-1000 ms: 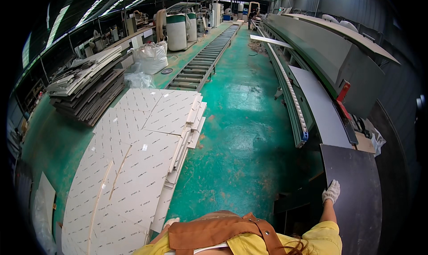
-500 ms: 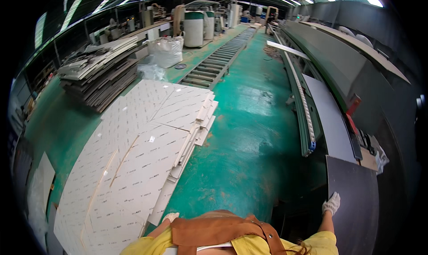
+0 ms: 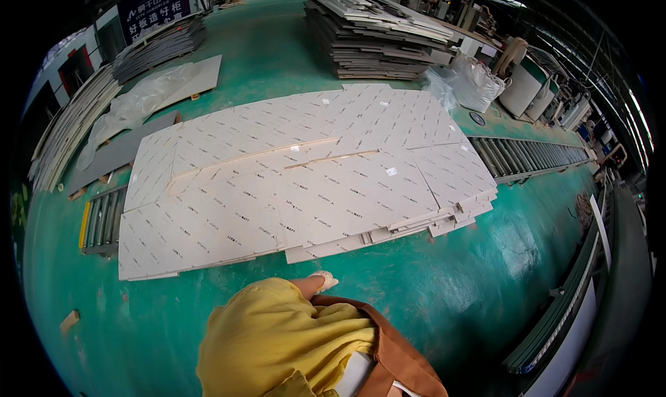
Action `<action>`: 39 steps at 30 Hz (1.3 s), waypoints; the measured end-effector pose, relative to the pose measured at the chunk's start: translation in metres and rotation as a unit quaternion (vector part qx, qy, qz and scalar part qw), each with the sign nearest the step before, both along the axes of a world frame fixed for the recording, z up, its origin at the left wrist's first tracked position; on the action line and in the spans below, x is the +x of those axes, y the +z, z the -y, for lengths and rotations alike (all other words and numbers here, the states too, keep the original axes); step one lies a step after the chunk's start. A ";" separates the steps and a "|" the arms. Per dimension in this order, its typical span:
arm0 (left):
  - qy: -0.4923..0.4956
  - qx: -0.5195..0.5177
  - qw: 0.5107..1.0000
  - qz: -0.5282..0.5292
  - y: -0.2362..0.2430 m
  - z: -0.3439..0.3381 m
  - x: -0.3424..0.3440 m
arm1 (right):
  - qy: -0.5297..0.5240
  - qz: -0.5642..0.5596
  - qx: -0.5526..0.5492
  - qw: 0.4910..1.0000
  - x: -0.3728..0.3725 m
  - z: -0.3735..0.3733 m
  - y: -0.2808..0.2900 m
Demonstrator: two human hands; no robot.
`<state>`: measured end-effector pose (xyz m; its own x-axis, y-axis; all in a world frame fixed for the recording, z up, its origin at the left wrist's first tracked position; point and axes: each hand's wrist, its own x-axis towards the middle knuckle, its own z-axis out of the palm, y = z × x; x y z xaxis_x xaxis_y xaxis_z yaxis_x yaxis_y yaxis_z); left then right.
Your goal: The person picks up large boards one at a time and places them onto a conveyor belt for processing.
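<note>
My left hand (image 3: 325, 280), in a pale work glove, hangs low in front of my body, near the front edge of a wide stack of white panels (image 3: 333, 209). A strip of green floor shows between the hand and the stack. How its fingers are set is too small to make out, and I see nothing held in it. Printed film covers the top panels, and two thin tan strips (image 3: 333, 159) lie along them. The stack's right edge is uneven, with boards sticking out. My right hand is out of the picture.
A roller conveyor (image 3: 527, 157) runs beyond the stack's right end; a short roller section (image 3: 104, 220) stands at its left. Behind rises a tall pile of grey boards (image 3: 374, 36). A long machine (image 3: 565, 307) lines the right, and a small block (image 3: 69, 321) lies on the floor.
My view has swung left, so the panel stack now lies across the middle. The right hand, earlier on a dark board on the machine's bed, has left view.
</note>
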<state>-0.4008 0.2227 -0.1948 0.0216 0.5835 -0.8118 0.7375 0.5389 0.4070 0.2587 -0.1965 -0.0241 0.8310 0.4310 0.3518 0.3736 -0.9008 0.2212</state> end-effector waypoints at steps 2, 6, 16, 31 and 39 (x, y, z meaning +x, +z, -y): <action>0.011 0.003 1.000 -0.002 -0.009 0.003 0.000 | 0.019 -0.007 0.011 1.000 -0.008 -0.013 -0.001; -0.003 0.021 1.000 -0.019 0.008 0.006 0.001 | 0.041 -0.013 0.022 0.999 -0.015 -0.032 -0.003; -0.072 0.065 0.994 -0.051 0.014 0.008 0.004 | 0.077 -0.030 0.036 0.996 -0.019 -0.061 -0.007; -0.070 0.073 0.993 -0.056 0.023 0.009 0.007 | 0.091 -0.029 0.043 0.994 -0.020 -0.067 -0.010; -0.090 0.095 0.990 -0.060 0.015 0.004 0.005 | 0.092 -0.031 0.044 0.994 -0.026 -0.070 -0.012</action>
